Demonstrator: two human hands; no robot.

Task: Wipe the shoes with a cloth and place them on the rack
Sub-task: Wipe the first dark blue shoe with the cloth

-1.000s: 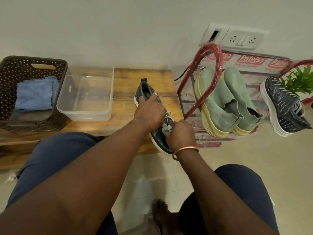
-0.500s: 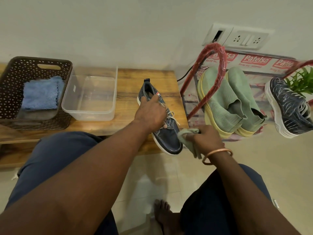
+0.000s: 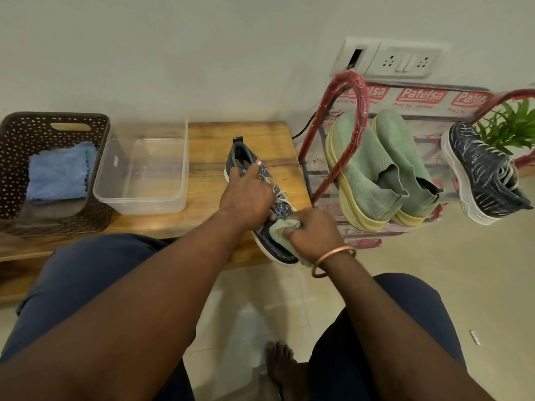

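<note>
Left hand [image 3: 246, 195]: grip closed over the lace area of the navy shoe [image 3: 269, 243], index finger out along the collar, pinning it down. Right hand [image 3: 312, 231]: grip bunched tight on the pale green cloth [image 3: 279, 231], pressed to the shoe's toe side. The shoe lies angled on the wooden surface [image 3: 208, 146], with its toe reaching the front edge.

Judged step: wiping the toe; racking not yet done.

Risks:
- The toe sits at the edge, so a hard stroke toward me could drag the shoe off onto the floor if my left grip slackens.
- The loose laces lie just above the cloth and could snag it.
- The rack [image 3: 351, 111], right of the shoe, already carries green shoes [image 3: 376, 169] and a dark sneaker [image 3: 480, 175]. A careless placement could knock the green pair.

Left of the shoe: clear tub [image 3: 144, 175], then the basket [image 3: 17, 169].
</note>
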